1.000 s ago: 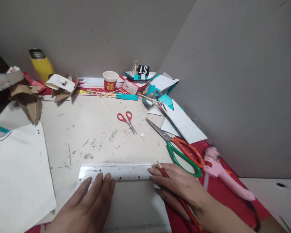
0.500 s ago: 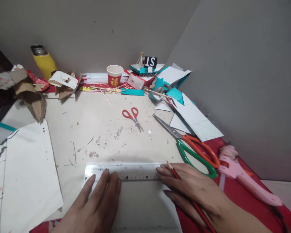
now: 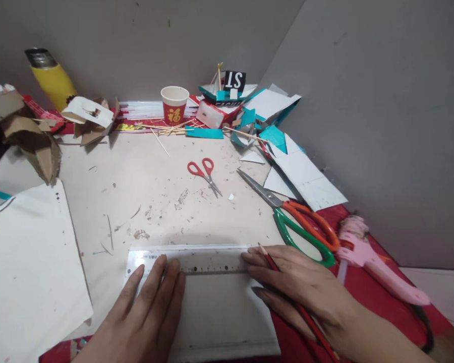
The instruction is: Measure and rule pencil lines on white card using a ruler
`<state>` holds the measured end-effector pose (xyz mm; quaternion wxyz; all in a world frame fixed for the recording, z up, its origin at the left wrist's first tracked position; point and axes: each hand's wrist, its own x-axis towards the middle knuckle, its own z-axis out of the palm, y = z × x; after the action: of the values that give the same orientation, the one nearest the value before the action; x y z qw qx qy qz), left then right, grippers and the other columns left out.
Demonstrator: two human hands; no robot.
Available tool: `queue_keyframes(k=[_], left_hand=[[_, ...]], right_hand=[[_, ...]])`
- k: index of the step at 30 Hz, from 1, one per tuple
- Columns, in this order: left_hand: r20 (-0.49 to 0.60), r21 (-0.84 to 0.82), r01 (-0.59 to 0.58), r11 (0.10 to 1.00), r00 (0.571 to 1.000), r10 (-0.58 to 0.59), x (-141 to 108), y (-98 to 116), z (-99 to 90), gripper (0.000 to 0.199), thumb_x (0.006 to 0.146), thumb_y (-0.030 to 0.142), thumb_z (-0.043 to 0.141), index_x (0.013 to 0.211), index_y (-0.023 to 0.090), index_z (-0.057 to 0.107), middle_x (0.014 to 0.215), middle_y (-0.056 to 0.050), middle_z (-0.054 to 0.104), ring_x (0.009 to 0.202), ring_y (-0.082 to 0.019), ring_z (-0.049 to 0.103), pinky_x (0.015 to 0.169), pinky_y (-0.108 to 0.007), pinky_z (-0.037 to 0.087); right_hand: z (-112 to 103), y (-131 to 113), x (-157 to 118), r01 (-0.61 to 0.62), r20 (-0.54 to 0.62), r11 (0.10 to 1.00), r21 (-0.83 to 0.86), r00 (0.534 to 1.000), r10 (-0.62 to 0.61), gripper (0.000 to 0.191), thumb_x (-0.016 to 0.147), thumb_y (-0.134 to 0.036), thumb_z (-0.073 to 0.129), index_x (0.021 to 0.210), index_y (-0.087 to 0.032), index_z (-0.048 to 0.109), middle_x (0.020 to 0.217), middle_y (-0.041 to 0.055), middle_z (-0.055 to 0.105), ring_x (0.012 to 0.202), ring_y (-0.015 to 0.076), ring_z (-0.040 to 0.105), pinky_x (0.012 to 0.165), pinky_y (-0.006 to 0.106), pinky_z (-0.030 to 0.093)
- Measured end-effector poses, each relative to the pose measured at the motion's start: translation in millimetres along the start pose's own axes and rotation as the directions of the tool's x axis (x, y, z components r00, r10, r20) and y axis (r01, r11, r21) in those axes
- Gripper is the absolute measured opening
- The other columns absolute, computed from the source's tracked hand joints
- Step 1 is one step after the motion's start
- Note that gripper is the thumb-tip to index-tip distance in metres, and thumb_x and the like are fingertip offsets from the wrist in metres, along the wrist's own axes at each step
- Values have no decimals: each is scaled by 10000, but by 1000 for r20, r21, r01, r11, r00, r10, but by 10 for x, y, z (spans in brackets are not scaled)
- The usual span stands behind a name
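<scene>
A clear ruler (image 3: 212, 265) lies along the far edge of a whitish sheet of card (image 3: 219, 315) at the front of the table. My left hand (image 3: 147, 307) rests on the ruler's left part, fingers spread and pressing down. At the other end, the fingertips of my right hand (image 3: 298, 287) touch the ruler. A red-and-black pencil (image 3: 313, 327) is tucked between that hand's fingers, its sharpened tip pointing up and away. Large scissors (image 3: 306, 237) with one orange and one green handle lie just beyond my right hand. Small red-handled scissors (image 3: 206, 176) lie farther off, blades apart.
A pink glue gun (image 3: 378, 267) lies at the right on red cloth. Along the back stand a yellow bottle (image 3: 55, 83), a red-and-white paper cup (image 3: 174, 108), thin sticks (image 3: 166, 129) and a paper boat (image 3: 227, 93). A large white sheet (image 3: 38, 262) lies left; a grey wall rises behind.
The camera view has tilted slightly, so the back items sit higher and further left in the picture. Both hands keep their places on the ruler, and the pencil stays in the right hand.
</scene>
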<state>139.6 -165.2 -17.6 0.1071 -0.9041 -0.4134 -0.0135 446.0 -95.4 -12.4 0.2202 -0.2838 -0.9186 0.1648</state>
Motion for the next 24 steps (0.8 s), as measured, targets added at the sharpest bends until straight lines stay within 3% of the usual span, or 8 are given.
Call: queue_keyframes(k=[9, 24], left_hand=[[-12, 19, -29, 999, 999, 29, -30, 12, 22, 418, 951, 280, 357, 1298, 187, 571, 1384, -70, 557, 1375, -289, 327, 1155, -433, 152], [-28, -18, -44, 999, 999, 43, -75, -2, 81, 469, 905, 274, 433, 1359, 175, 499, 1431, -82, 512, 1475, -288, 132, 1193, -427, 79]], right_hand=[[-2, 2, 5, -18, -17, 1000, 3, 1000, 18, 384, 857, -88, 608, 1224, -199, 598, 1140, 105, 709, 1127, 220, 640, 948, 349, 547], [-21, -24, 38, -4, -7, 1000, -21, 1000, 4, 335, 885, -95, 591, 1212, -166, 578, 1110, 124, 715, 1129, 213, 639, 958, 360, 531]])
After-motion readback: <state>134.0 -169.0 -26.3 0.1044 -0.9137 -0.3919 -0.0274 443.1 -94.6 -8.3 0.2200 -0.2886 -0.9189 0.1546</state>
